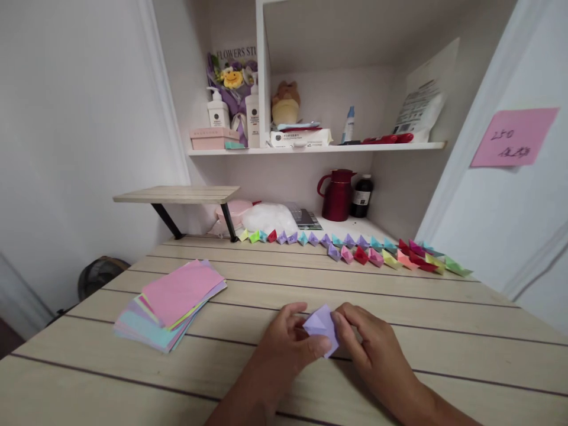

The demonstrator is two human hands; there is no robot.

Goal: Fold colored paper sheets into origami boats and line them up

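A small piece of folded lavender paper (pixel 323 325) is held just above the slatted wooden table, its folds showing as triangular facets. My left hand (pixel 288 340) grips its left and lower side, thumb pressed on the near face. At its right edge, my right hand (pixel 366 334) pinches the paper between thumb and fingers. Some fingertips are hidden behind the paper. To the left lies a fanned stack of coloured paper sheets (pixel 184 290), pink on top, with blue, yellow and purple below.
Several folded paper boats (pixel 360 255) stand in rows along the table's back edge. A small raised shelf (pixel 177 193) on black brackets stands at the back left. Behind are a red jug (pixel 337 195), a dark bottle (pixel 362 196) and a loaded white wall shelf (pixel 319 149).
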